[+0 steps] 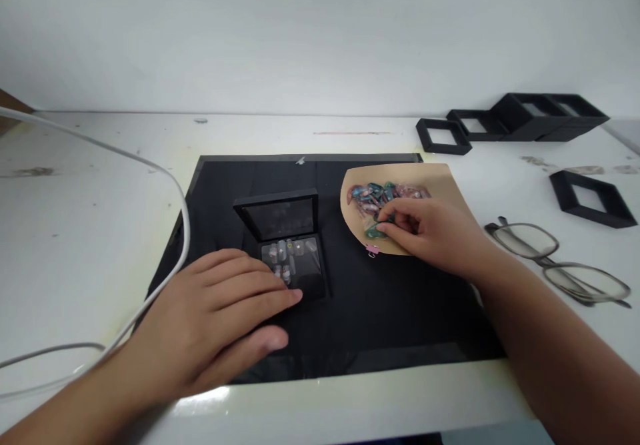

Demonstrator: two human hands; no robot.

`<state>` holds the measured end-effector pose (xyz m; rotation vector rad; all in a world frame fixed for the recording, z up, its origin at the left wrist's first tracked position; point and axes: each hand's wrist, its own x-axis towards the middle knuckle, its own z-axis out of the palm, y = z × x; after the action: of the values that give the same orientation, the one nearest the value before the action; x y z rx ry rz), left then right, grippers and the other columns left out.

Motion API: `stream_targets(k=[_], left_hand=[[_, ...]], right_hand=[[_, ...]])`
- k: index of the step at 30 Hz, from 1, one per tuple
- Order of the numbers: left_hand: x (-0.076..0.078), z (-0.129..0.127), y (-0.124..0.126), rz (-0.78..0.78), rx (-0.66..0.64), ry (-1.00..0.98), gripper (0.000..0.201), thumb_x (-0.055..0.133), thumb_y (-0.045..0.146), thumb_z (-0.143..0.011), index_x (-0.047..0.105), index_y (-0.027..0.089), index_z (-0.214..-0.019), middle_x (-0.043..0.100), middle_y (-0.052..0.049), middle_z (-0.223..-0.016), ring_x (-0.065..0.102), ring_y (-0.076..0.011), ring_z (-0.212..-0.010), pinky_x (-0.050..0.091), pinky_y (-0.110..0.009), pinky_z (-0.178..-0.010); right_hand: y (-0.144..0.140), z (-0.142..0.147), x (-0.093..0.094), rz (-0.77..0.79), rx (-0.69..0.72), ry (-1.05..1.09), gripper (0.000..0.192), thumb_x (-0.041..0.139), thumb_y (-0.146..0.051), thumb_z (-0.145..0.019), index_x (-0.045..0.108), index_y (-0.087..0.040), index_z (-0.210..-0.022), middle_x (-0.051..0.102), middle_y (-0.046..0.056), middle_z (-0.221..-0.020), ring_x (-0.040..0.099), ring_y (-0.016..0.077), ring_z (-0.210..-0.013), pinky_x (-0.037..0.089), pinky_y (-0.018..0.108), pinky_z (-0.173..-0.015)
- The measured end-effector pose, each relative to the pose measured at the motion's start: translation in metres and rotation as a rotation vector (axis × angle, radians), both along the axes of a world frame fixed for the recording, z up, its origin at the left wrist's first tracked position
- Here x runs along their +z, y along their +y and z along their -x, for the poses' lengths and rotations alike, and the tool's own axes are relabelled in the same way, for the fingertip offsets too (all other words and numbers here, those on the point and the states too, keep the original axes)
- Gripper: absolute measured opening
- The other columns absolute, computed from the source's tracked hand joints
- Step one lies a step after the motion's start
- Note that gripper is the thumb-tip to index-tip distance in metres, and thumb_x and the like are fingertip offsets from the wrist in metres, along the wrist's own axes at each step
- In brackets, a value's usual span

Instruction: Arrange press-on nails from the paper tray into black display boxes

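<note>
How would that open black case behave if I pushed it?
The black case probably wouldn't tip easily, since its base lies flat on the dark mat. Its raised lid might swing, seemingly joined only at the back. Small pieces inside could shift, lying uncovered.

Corner of black case [280, 218] hidden behind left hand [215, 311], shiny pieces [373, 195] partly behind right hand [425, 231], cable [187, 231] cropped at left edge, right forearm [555, 338] cropped lower right

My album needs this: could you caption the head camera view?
Right hand at colourful pieces, left hand at an open black case.
</note>
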<state>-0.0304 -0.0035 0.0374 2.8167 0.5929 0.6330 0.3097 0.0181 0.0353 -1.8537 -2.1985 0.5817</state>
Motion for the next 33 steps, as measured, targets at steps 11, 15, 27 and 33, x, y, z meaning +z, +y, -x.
stream_targets(k=[11,15,27,33], left_hand=[[0.0,0.006,-0.012,-0.04,-0.016,-0.18,0.062,0.023,0.057,-0.107,0.072,0.019,-0.111,0.079,-0.004,-0.094,0.072,-0.0214,-0.095,0.052,-0.042,-0.1],[-0.002,0.007,-0.014,-0.032,0.003,-0.182,0.066,0.017,0.057,-0.107,0.072,0.021,-0.113,0.079,-0.003,-0.096,0.072,-0.0204,-0.095,0.052,-0.04,-0.1],[0.001,0.006,-0.013,-0.046,0.057,-0.174,0.049,0.036,0.055,-0.106,0.072,0.022,-0.113,0.079,-0.002,-0.094,0.07,-0.019,-0.097,0.053,-0.04,-0.095],[-0.001,0.007,-0.014,-0.012,0.059,-0.199,0.047,0.04,0.054,-0.105,0.072,0.021,-0.114,0.078,-0.004,-0.096,0.07,-0.0207,-0.098,0.053,-0.042,-0.094]], right_hand=[[0.002,-0.01,-0.004,-0.019,0.038,-0.011,0.009,0.062,-0.027,-0.081,0.065,-0.023,-0.088,0.055,-0.004,-0.063,0.05,0.0139,-0.057,0.032,0.028,-0.053],[0.001,-0.007,-0.003,-0.017,0.068,-0.027,0.02,0.06,-0.024,-0.079,0.07,-0.024,-0.096,0.055,-0.005,-0.062,0.049,0.0134,-0.055,0.031,0.028,-0.052],[-0.001,-0.003,0.001,-0.02,0.116,-0.046,0.01,0.06,-0.025,-0.083,0.07,-0.024,-0.084,0.056,-0.003,-0.06,0.048,0.0134,-0.055,0.029,0.028,-0.053],[-0.002,-0.006,0.004,-0.105,0.085,-0.024,0.012,0.059,-0.033,-0.09,0.063,-0.023,-0.085,0.058,-0.001,-0.066,0.052,0.0155,-0.061,0.033,0.028,-0.056]])
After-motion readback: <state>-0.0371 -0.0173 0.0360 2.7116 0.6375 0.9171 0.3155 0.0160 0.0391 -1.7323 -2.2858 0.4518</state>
